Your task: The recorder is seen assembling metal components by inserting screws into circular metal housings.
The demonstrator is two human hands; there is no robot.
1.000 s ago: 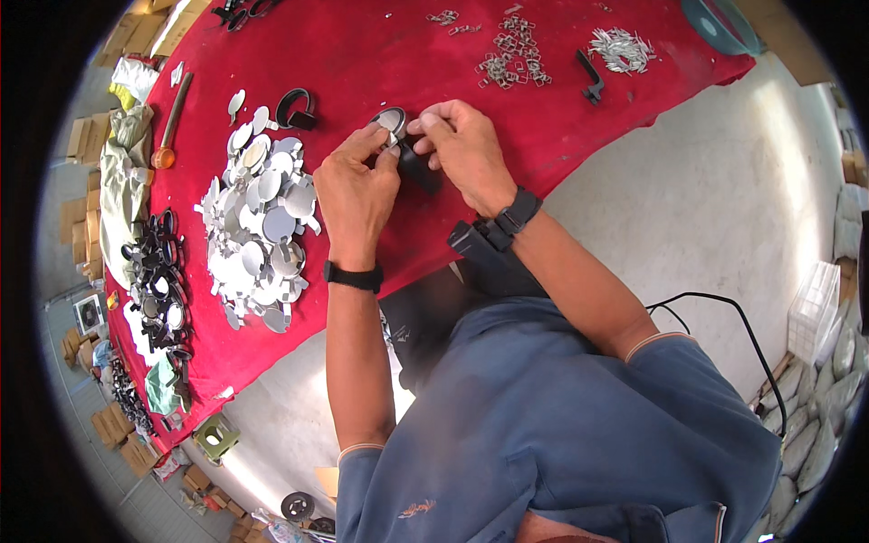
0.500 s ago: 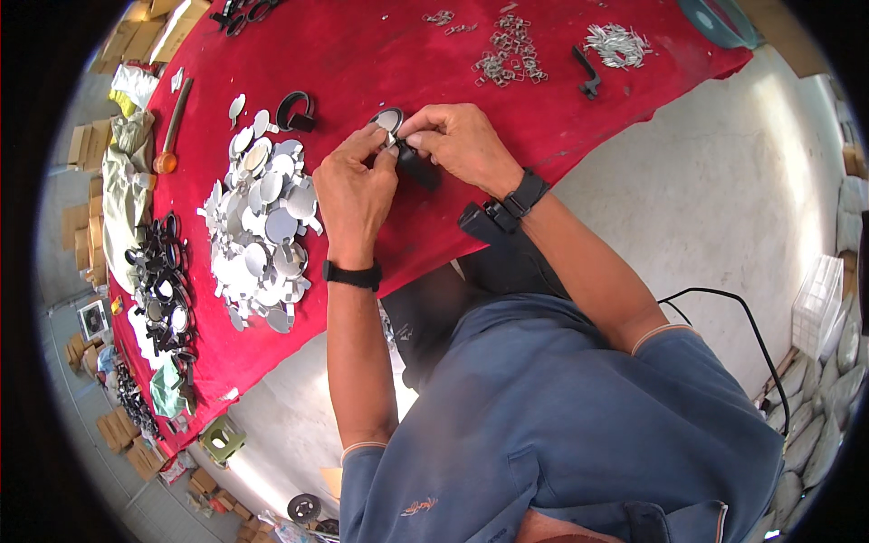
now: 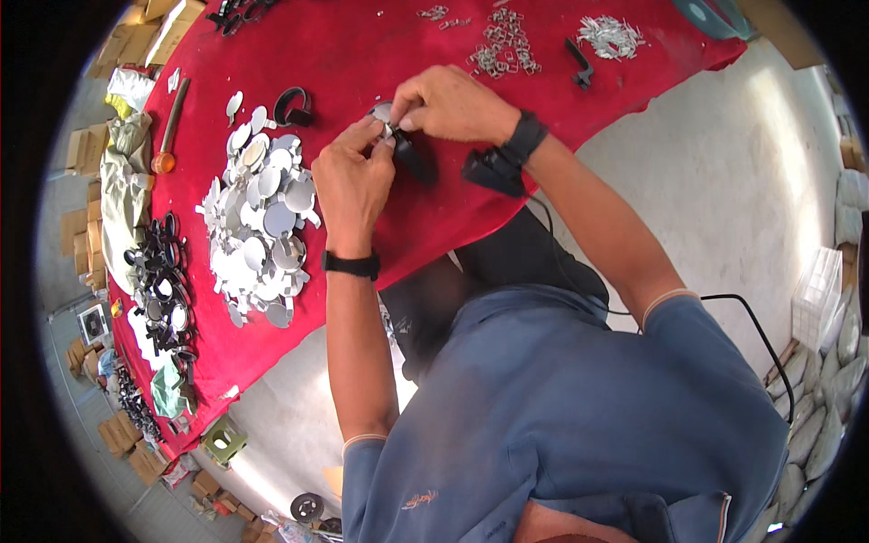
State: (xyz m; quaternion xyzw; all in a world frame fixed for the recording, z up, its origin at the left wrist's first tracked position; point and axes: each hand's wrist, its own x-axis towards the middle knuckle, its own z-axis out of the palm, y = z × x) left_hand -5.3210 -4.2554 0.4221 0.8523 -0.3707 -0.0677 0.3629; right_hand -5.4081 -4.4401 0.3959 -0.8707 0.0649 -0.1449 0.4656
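Note:
My left hand [image 3: 353, 185] is closed in a pinch on the near side of a small black-framed piece with a round silvery disc [image 3: 381, 111]. The piece's dark strap-like lower part [image 3: 417, 159] hangs toward me over the red cloth. From the far right, my right hand [image 3: 460, 106] pinches at the edge of the same piece, close to the left fingertips. Whatever small part lies between those fingertips is mostly hidden. Left of my hands lies a heap of flat silvery discs with tabs [image 3: 262, 213], with a black ring-shaped frame [image 3: 293, 107] just beyond it.
Red cloth [image 3: 362, 54] covers the table. Small metal buckles [image 3: 507, 47], pale slivers [image 3: 611, 38] and a black arm-like part [image 3: 578, 63] lie at its far right. A mallet [image 3: 167, 149] and piled black frames [image 3: 163, 290] line the left side.
My right hand has shifted slightly away from me, with its wrist turned and the forearm raised. The left hand keeps its pinch almost in place.

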